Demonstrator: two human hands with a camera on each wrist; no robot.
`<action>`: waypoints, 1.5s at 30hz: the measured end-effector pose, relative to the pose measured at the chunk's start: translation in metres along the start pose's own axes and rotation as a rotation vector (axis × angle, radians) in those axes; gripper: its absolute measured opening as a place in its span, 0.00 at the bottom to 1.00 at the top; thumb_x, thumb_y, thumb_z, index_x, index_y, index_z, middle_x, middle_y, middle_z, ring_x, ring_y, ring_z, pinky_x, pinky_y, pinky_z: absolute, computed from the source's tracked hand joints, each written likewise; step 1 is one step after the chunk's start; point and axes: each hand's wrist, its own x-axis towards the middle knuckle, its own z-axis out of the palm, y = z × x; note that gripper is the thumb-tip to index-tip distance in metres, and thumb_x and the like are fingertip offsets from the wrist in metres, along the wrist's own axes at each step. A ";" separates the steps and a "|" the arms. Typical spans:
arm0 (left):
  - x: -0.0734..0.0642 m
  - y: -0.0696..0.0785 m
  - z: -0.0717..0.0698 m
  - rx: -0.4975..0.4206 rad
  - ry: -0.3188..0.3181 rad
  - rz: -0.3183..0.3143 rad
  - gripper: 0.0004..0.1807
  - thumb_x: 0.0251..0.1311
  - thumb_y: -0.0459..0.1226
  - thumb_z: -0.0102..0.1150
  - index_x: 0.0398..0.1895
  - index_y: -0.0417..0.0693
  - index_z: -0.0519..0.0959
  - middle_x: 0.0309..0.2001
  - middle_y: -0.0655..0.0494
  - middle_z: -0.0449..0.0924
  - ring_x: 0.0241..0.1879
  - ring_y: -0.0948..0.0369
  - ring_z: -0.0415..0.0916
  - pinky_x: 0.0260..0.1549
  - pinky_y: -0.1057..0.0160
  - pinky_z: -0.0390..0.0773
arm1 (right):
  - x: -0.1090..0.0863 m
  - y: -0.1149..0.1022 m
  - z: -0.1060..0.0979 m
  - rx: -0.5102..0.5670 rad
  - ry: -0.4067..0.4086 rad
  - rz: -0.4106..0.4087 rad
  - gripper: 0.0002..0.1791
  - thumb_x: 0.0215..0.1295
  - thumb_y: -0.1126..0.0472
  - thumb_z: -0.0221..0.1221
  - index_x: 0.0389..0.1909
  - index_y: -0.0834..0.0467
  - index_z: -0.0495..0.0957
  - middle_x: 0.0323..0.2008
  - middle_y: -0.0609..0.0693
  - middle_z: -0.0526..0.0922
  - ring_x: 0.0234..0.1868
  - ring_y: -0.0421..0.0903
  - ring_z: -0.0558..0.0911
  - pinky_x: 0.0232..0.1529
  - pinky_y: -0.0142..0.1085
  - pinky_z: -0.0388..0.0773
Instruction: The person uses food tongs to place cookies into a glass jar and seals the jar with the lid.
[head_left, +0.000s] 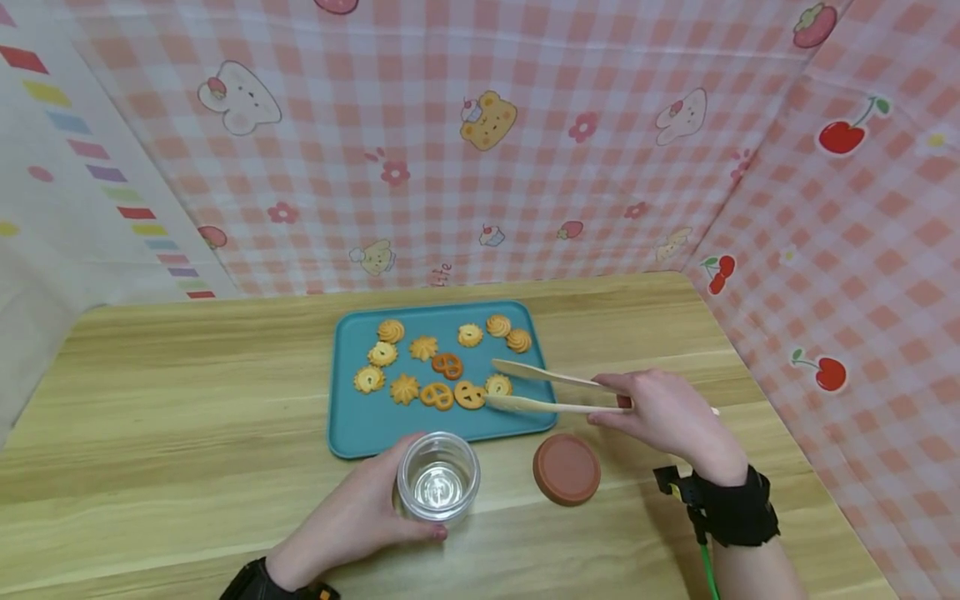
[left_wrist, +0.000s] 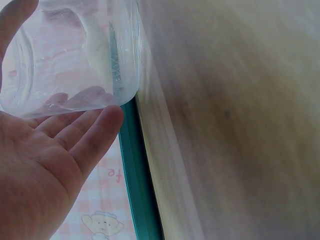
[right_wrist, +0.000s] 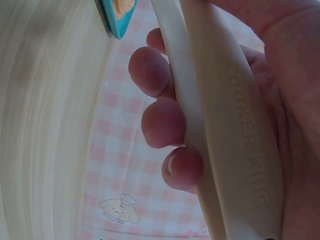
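My left hand (head_left: 363, 512) is curled around a clear jar (head_left: 438, 477) that has nothing in it and stands lidless in front of the tray. In the left wrist view, the fingers lie along the side of the jar (left_wrist: 70, 60). My right hand (head_left: 667, 417) grips cream tongs (head_left: 558, 407), whose two tips are spread over the right part of the blue tray (head_left: 360, 433). A round flower-shaped cookie (head_left: 498, 385) lies between the tips. Close up in the right wrist view, fingers and palm wrap the handle of the tongs (right_wrist: 230, 115).
Several swirl cookies, star cookies and pretzels, such as a brown pretzel (head_left: 447, 365), lie spread on the tray. A round reddish-brown lid (head_left: 567, 469) rests on the wooden table (head_left: 187, 433) between jar and right hand. Checked cloth (head_left: 420, 125) hangs behind and at the right.
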 end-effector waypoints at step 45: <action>0.001 0.000 0.000 0.000 -0.013 -0.010 0.52 0.39 0.49 0.87 0.71 0.65 0.70 0.62 0.67 0.83 0.64 0.61 0.81 0.66 0.49 0.80 | 0.000 0.002 -0.003 0.007 0.097 0.001 0.17 0.64 0.45 0.71 0.50 0.47 0.88 0.15 0.36 0.66 0.16 0.32 0.60 0.20 0.27 0.55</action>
